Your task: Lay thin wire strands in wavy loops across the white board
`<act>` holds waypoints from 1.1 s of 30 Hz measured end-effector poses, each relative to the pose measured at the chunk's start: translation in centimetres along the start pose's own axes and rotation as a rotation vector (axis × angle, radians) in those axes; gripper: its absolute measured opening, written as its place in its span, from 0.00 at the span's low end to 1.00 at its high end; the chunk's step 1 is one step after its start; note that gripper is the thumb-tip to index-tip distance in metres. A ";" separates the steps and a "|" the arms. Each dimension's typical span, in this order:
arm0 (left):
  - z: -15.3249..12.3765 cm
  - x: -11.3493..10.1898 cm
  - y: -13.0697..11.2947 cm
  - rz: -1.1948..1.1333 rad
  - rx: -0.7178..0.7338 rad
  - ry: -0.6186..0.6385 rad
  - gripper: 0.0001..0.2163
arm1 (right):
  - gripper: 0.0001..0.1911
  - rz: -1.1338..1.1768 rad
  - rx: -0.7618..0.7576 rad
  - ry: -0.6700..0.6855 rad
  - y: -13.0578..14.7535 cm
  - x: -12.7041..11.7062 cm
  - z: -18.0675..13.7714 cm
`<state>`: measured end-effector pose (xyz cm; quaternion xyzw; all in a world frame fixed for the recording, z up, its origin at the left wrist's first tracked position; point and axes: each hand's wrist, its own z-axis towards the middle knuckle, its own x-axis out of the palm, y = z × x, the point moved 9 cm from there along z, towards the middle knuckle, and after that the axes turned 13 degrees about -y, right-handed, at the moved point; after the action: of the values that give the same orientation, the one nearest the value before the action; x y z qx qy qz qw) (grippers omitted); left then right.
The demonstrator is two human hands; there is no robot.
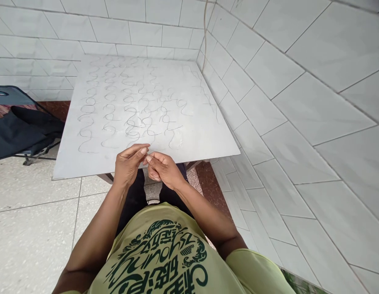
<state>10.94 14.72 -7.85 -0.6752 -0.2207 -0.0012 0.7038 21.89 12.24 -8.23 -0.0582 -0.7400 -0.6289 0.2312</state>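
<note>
Both hands are hovering close together at the front edge of the white board (204, 141), their fingertips almost meeting. White and smooth-faced, the board is carrying many thin curled strands (134, 122), which are lying in rough columns over its left and middle parts. These strands are looking dark and very fine, some bending into loose S-shapes, others looping over themselves; toward the board's middle several are crowding or overlapping. Fainter, straggling lines are running near the board's right edge, though whether they are strands or marks is staying unclear.

At the board's front edge, the left hand (127, 165) is holding its fingers outstretched, thumb drawn in toward the index finger. Just right of it, the right hand (162, 168) is curling its fingers inward with the thumb pressing over them. Both are pinching, but I cannot tell whether a strand is sitting between the fingertips. From the near side of the board, the forearms are slanting inward toward each other.

Left of the board, a folding chair (13, 97) is standing with dark fabric (22, 130) hanging over it.
</note>
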 end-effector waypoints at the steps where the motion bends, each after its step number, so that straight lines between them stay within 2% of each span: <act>1: 0.2 0.2 0.4 -0.013 -0.049 0.019 0.11 | 0.20 -0.003 0.007 0.016 -0.1 0.0 -0.1; 5: 0.9 0.1 0.8 -0.016 -0.128 0.028 0.10 | 0.25 -0.026 0.047 0.073 -0.4 -0.4 -0.7; 8: 1.5 -0.2 0.0 -0.004 -0.076 0.003 0.10 | 0.30 -0.087 0.062 0.103 -0.3 -1.2 -1.6; 11: 1.7 -0.3 -0.8 0.029 -0.010 -0.030 0.11 | 0.27 -0.271 0.013 0.109 0.0 -1.8 -2.5; 13: 1.5 -0.2 -1.3 0.051 0.047 -0.047 0.10 | 0.22 -0.526 -0.117 0.036 0.8 -2.3 -2.7; 15: 1.1 0.2 -1.8 0.076 0.117 -0.061 0.10 | 0.19 -0.827 -0.289 -0.102 1.9 -2.6 -2.8; 18: 0.2 0.8 -2.6 0.127 0.212 -0.078 0.09 | 0.21 -1.139 -0.435 -0.262 2.6 -2.5 -2.5; 24: -1.4 0.3 -2.9 0.128 0.292 -0.228 0.07 | 0.25 -1.222 -0.565 -0.417 1.9 -2.1 -1.7; 27: -2.2 -0.2 -2.9 0.127 0.327 -0.312 0.08 | 0.27 -1.392 -0.529 -0.458 0.9 -1.9 -1.2; 30: -2.2 -0.6 -2.5 0.140 0.321 -0.322 0.08 | 0.28 -1.528 -0.507 -0.444 0.6 -1.7 -0.9; 33: -1.2 -1.0 -2.0 0.119 0.247 -0.260 0.09 | 0.28 -1.550 -0.546 -0.361 0.7 -1.8 -1.1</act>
<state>9.77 13.14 -6.23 -0.5901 -0.2679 0.1547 0.7457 24.04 11.69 -8.19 0.3130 -0.4179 -0.7477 -0.4103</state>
